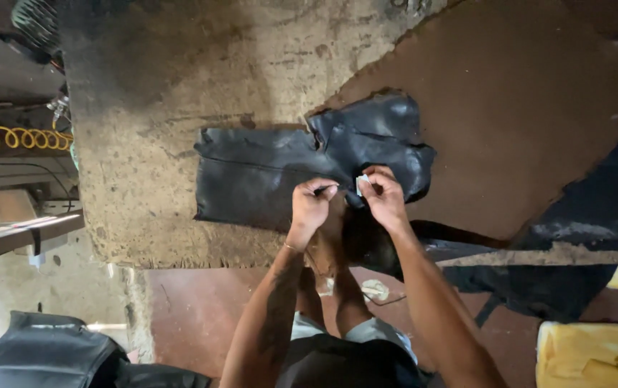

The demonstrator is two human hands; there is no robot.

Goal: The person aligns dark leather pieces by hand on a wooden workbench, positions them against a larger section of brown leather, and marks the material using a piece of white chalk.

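black rubber sheet (266, 179) lies flat on the rough tabletop (151, 93) in front of me, its right part folded and crumpled into a thicker lump. it looks soft and floppy, a bit dusty, likely heavy enough to sag if lifted by one corner; i judge it best gripped at the folded edge, where the layers give something to pinch. my left hand (310, 205) is pinched around a thin dark stick-like tool (327, 188), its tip toward the other hand. my right hand (383, 195) is pinched on a small white piece (362, 183), too small to tell what it is, held just above the sheet's crumpled part. both hands are close together, nearly touching. a brown board (510, 108) lies under the sheet's right side. at the far left hangs a yellow coiled hose (14, 136), well apart. yellow foam (589, 352) sits at the lower right, and another dark rubber piece (43, 356) at the lower left. nothing blocks the hands.
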